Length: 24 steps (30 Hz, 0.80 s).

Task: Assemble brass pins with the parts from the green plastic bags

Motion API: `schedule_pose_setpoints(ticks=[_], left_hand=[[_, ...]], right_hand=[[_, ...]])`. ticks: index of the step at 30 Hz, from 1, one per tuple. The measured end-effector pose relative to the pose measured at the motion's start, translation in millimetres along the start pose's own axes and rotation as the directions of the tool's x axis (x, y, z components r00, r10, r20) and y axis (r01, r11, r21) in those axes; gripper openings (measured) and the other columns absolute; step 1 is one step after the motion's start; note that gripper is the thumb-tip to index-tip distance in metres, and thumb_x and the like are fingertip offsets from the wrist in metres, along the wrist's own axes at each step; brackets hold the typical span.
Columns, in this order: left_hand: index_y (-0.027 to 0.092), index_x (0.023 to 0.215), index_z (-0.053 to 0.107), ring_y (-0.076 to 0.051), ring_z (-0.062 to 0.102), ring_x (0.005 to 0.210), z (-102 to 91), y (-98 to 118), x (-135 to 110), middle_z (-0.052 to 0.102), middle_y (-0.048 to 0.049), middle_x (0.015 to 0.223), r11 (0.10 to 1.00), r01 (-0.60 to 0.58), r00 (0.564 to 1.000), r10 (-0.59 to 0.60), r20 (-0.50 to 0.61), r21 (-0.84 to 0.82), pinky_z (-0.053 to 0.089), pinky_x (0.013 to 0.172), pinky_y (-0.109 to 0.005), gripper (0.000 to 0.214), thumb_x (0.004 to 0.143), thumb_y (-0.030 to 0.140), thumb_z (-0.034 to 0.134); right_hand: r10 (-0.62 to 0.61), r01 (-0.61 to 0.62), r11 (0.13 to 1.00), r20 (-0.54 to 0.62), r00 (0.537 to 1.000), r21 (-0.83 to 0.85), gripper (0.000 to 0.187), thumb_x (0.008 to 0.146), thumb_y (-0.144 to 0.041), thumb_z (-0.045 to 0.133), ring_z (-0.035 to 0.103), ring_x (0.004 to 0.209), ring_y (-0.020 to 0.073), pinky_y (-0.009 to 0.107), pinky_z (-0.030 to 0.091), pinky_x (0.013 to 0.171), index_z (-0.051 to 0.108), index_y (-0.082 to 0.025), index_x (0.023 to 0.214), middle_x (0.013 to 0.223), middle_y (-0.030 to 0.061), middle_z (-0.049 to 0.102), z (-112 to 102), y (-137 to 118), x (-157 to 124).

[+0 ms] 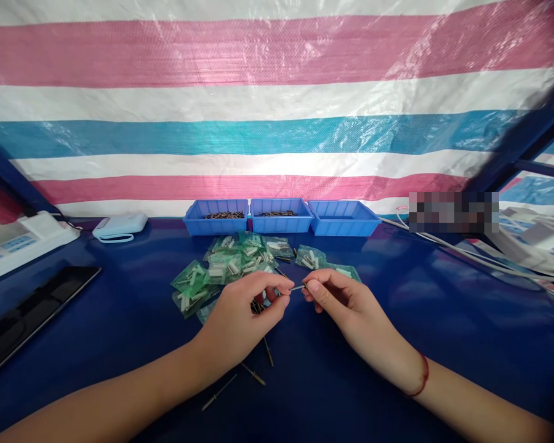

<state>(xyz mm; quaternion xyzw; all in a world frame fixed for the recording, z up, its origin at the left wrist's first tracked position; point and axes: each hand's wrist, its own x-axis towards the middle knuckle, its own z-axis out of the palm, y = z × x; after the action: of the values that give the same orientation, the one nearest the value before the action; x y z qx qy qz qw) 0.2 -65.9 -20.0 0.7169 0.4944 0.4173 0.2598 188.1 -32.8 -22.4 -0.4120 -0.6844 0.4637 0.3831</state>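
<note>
A thin silvery metal pin [297, 288] spans the small gap between my two hands. My left hand [233, 317] is closed in a pinch at its left end. The thumb and forefinger of my right hand [355, 307] pinch its darker right end. Behind my left fingers shows a cluster of small dark metal pieces [258, 306]; whether they lie in the palm or on the table, I cannot tell. Loose pins with a thicker brass-coloured end, such as this pin [218, 392], lie on the table below my left hand. Green-tinted plastic bags [224, 266] of small white and metal parts are heaped beyond my hands.
Three blue bins stand along the back: the left bin [216, 229] and middle bin [281, 226] hold small brownish metal parts, beside the right bin [345, 227]. A dark phone or tablet [37, 314], light-blue device [120, 227] and power strip [28, 240] are left. Cables [461, 251] run right.
</note>
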Motion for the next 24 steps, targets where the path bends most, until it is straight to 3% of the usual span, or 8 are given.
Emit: schedule_pose_setpoints(ticks=[6, 9, 12, 16, 18, 20, 22, 24], left_hand=[[0.023, 0.092, 0.066, -0.010, 0.056, 0.066, 0.1, 0, 0, 0.067, 0.0026, 0.083, 1.000, 0.024, 1.000, -0.023, 0.006, -0.018, 0.045, 0.062, -0.021, 0.012, 0.083, 0.017, 0.060], [0.024, 0.093, 0.068, -0.011, 0.057, 0.067, 1.4, 0, -3, 0.067, 0.0031, 0.080, 0.999, 0.038, 0.998, -0.036, 0.052, -0.022, 0.045, 0.063, -0.021, 0.012, 0.085, 0.021, 0.059], [0.024, 0.091, 0.069, -0.011, 0.057, 0.066, 0.5, 0, -1, 0.066, 0.0034, 0.075, 0.999, 0.030, 0.994, -0.028, 0.101, -0.017, 0.045, 0.062, -0.022, 0.011, 0.087, 0.025, 0.059], [0.024, 0.094, 0.070, -0.013, 0.060, 0.069, -10.6, -4, 33, 0.070, 0.0018, 0.080, 0.998, -0.001, 1.000, -0.001, 0.026, 0.061, 0.046, 0.063, -0.024, 0.016, 0.089, 0.030, 0.057], [0.022, 0.095, 0.070, -0.015, 0.063, 0.072, -17.4, -9, 67, 0.072, -0.0005, 0.085, 0.987, -0.040, 0.997, 0.049, -0.059, 0.153, 0.048, 0.066, -0.026, 0.019, 0.089, 0.033, 0.055], [0.019, 0.097, 0.070, -0.018, 0.065, 0.080, -21.6, -16, 102, 0.073, -0.0035, 0.091, 0.959, -0.058, 0.985, 0.101, -0.140, 0.279, 0.050, 0.075, -0.030, 0.021, 0.089, 0.030, 0.055], [0.016, 0.108, 0.068, -0.022, 0.066, 0.093, -22.7, -23, 129, 0.072, -0.0084, 0.106, 0.920, -0.061, 0.988, 0.111, -0.107, 0.388, 0.050, 0.085, -0.035, 0.027, 0.088, 0.028, 0.055], [0.013, 0.123, 0.059, -0.026, 0.061, 0.108, -22.4, -26, 138, 0.064, -0.0127, 0.124, 0.901, -0.074, 0.989, 0.121, -0.083, 0.428, 0.046, 0.093, -0.040, 0.040, 0.087, 0.029, 0.056]], right_hand=[[-0.055, 0.054, 0.996, -0.021, 0.998, -0.076, 0.021, 0.091, -0.036, 0.054, 0.054, 0.068, 0.0116, 0.021, 0.046, 0.063, 0.063, -0.018, 0.083, 0.076, 0.0003, 0.060, 1, -1, -1], [-0.185, 0.173, 0.972, -0.070, 0.980, -0.157, 0.012, 0.090, -0.030, 0.058, 0.059, 0.076, 0.0127, 0.022, 0.047, 0.067, 0.063, -0.021, 0.086, 0.082, 0.0002, 0.064, 2, -1, -6], [-0.361, 0.337, 0.913, -0.068, 0.930, -0.230, 0.002, 0.088, -0.025, 0.061, 0.059, 0.076, 0.0124, 0.023, 0.048, 0.068, 0.062, -0.024, 0.090, 0.085, -0.0010, 0.064, 1, -2, -9], [-0.450, 0.400, 0.865, -0.117, 0.885, -0.303, 0.025, 0.089, -0.022, 0.059, 0.059, 0.075, 0.0118, 0.025, 0.050, 0.069, 0.052, -0.024, 0.113, 0.096, 0.0014, 0.061, -3, -1, -7], [-0.498, 0.461, 0.790, 0.015, 0.867, -0.405, 0.023, 0.091, -0.020, 0.054, 0.060, 0.087, 0.0142, 0.028, 0.051, 0.078, 0.053, -0.022, 0.114, 0.102, 0.0042, 0.062, -3, 0, -5], [-0.504, 0.561, 0.663, 0.258, 0.824, -0.496, 0.024, 0.093, -0.021, 0.052, 0.057, 0.107, 0.0191, 0.035, 0.047, 0.093, 0.056, -0.020, 0.116, 0.117, 0.0078, 0.062, 0, 1, -2], [-0.431, 0.625, 0.560, 0.453, 0.780, -0.544, 0.033, 0.095, -0.027, 0.048, 0.048, 0.124, 0.0240, 0.042, 0.041, 0.103, 0.054, -0.020, 0.126, 0.134, 0.0087, 0.055, 4, 2, -1], [-0.340, 0.630, 0.518, 0.536, 0.773, -0.579, 0.038, 0.097, -0.032, 0.043, 0.042, 0.132, 0.0255, 0.045, 0.038, 0.107, 0.051, -0.019, 0.132, 0.142, 0.0077, 0.050, 6, 3, -1]])
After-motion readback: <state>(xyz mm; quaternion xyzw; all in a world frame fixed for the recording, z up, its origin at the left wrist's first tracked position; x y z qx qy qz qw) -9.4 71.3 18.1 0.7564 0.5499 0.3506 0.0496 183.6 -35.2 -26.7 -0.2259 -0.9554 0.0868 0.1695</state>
